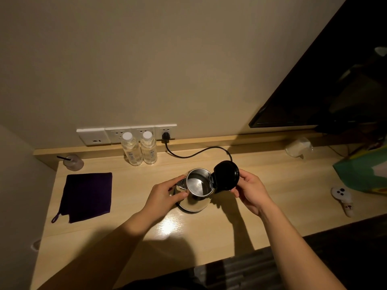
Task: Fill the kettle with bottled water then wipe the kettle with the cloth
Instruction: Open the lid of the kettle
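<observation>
well, the kettle [196,189] stood mid-way along the desk [272,185], the left hand [165,195] gripping its body at the spout and the right hand [251,191] pinching the raised lid [227,175], which probably wanted tipping fully back before either hand reached for the bottles [139,149] at the back edge.

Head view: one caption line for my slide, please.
Left hand steadies the steel kettle, right hand holds its lid open; both water bottles capped.

Pretty plain look tbh: left hand [165,197] and right hand [251,191], one each side of the kettle [196,185], are both bare, and the forearms [117,231] are bare too, as far back as they show.
</observation>
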`<action>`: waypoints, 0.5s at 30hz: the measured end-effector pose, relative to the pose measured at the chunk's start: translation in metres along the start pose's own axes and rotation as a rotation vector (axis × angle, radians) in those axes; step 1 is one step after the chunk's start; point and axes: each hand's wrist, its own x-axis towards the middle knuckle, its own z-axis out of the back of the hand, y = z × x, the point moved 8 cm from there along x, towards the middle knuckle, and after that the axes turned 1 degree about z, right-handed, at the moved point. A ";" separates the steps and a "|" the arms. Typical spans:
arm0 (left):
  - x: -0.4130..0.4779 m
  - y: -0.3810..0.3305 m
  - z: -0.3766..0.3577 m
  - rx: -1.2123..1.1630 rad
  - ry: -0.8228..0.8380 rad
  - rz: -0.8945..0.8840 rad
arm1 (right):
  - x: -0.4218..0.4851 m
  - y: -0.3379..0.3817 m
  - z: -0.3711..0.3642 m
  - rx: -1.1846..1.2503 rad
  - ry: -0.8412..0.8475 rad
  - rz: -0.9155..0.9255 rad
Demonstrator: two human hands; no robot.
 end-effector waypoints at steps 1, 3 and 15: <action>-0.001 -0.001 0.001 -0.001 0.015 0.004 | -0.001 0.003 0.002 -0.014 -0.019 0.011; -0.003 -0.005 0.007 0.004 0.030 0.012 | -0.006 0.015 0.011 -0.056 -0.106 0.054; 0.030 -0.059 0.215 0.500 -0.556 -0.049 | -0.040 0.165 -0.056 -0.613 -0.359 0.625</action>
